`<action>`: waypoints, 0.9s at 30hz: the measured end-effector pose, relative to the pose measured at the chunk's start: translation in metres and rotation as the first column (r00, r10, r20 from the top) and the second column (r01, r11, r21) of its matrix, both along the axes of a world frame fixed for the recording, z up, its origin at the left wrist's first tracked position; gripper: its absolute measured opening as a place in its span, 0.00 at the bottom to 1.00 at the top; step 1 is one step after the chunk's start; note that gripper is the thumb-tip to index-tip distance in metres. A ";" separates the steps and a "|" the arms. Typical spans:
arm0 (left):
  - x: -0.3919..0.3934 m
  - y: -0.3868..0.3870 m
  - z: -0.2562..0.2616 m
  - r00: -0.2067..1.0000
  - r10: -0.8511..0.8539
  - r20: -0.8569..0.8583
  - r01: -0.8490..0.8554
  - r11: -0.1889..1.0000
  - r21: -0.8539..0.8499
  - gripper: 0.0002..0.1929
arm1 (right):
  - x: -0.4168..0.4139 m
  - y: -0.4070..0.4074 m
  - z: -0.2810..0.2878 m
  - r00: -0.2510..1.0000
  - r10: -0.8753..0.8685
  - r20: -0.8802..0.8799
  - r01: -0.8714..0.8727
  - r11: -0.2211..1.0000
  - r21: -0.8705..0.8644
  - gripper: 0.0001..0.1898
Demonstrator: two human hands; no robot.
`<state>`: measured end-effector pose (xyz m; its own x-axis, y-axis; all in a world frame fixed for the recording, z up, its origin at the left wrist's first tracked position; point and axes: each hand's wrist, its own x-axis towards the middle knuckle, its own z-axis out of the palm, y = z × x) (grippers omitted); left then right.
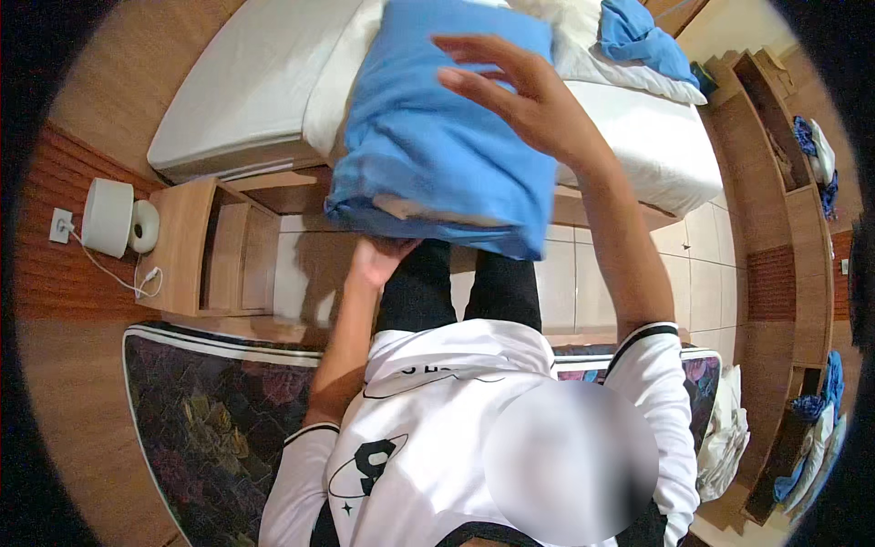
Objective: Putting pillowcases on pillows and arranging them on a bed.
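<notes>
A pillow in a blue pillowcase (451, 130) is held out before me, its far end over the white bed. Its near end shows the pillowcase's opening, with a pale strip visible inside. My left hand (383, 256) is under this near edge, palm up; its fingers are mostly hidden beneath the fabric. Above the pillow's right side is my right hand (513, 96), fingers spread and holding nothing. Whether any of its fingers touch the cloth, I cannot tell.
A bed with a white sheet (239, 75) stands ahead; crumpled blue cloth (642, 41) lies on its far right. At left, a wooden nightstand (181, 253) bears a white lamp (109, 215). Behind me is a bare patterned mattress (212, 424). Wooden shelving (806, 273) runs along the right.
</notes>
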<state>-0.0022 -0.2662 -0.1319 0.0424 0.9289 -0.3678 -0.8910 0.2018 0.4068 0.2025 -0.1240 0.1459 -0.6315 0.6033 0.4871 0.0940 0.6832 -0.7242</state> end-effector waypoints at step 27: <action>0.007 -0.041 0.038 -0.554 0.587 -0.590 0.519 0.798 0.307 0.07 | 0.042 -0.107 -0.184 0.962 -0.139 0.237 0.151 0.988 -0.033 0.06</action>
